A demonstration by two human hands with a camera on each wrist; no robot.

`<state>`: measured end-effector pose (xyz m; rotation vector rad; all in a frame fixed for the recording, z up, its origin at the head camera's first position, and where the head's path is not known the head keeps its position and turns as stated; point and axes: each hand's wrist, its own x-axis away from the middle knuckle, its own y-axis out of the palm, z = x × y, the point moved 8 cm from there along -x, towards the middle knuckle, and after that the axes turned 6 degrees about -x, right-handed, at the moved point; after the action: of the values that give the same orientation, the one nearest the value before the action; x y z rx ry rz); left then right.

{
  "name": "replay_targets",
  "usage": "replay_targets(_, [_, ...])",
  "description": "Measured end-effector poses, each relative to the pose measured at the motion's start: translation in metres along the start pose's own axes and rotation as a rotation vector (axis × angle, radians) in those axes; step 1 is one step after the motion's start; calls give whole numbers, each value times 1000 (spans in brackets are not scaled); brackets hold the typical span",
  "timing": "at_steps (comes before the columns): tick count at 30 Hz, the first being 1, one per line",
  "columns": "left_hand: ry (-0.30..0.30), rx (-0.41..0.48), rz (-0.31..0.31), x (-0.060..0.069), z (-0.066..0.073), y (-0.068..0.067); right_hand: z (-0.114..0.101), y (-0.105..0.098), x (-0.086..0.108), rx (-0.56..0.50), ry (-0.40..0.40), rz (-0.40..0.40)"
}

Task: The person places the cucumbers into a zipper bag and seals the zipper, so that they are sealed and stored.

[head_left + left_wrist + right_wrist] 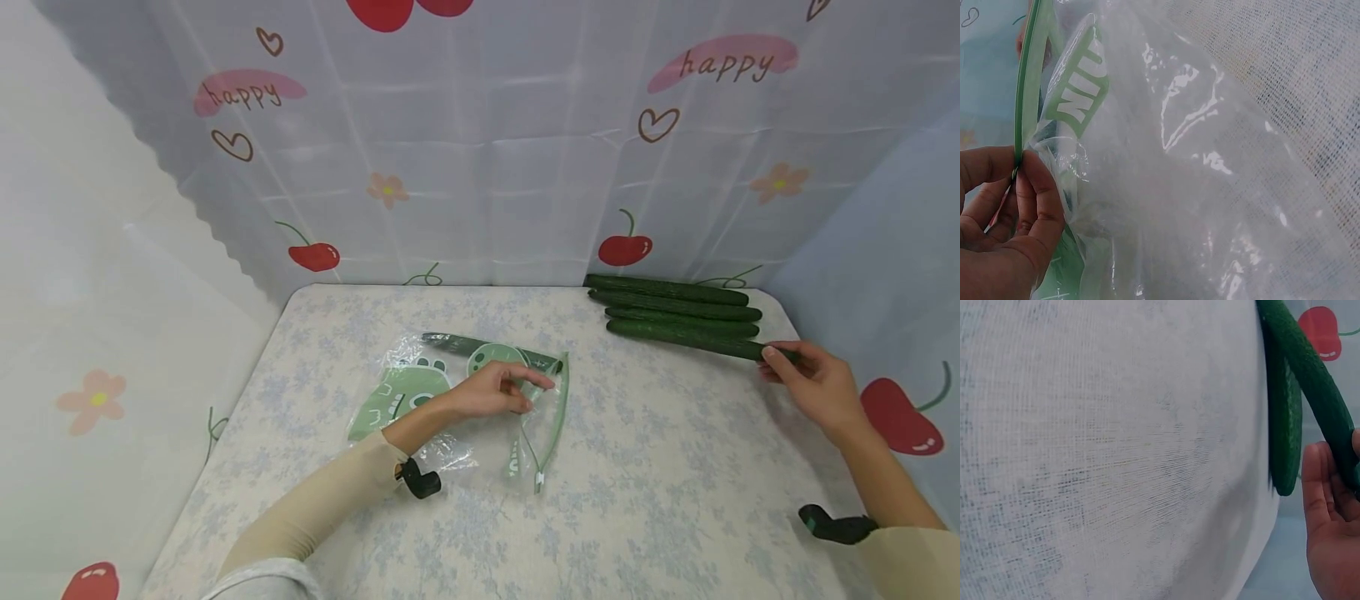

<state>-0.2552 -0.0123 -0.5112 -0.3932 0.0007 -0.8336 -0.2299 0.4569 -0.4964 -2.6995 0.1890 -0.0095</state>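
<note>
A clear zip bag [405,393] with green cartoon print lies on the table, and a dark cucumber [450,341] shows through its far side. My left hand [487,392] is over the bag; in the left wrist view its thumb and fingers pinch the green zip edge [1024,81]. At the right, my right hand [821,390] grips the near end of a long green cucumber [682,337]. That cucumber slants up from the hand in the right wrist view, its held end raised off the table. Several more cucumbers [675,308] lie side by side just behind it.
The table [645,483] wears a pale cloth with a blue floral pattern. White sheets [480,167] printed with cherries and hearts hang behind it and at both sides. A white slider [539,478] sits at the near end of the bag's zip.
</note>
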Motion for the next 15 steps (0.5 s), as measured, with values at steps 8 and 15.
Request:
replay_targets(8, [-15,-23,18,-1,0,-3,-4,4,15,-312,112,-64])
replay_targets(15, [-9,-14,8,-2,1,-2,-1,12,23,-802,163,-41])
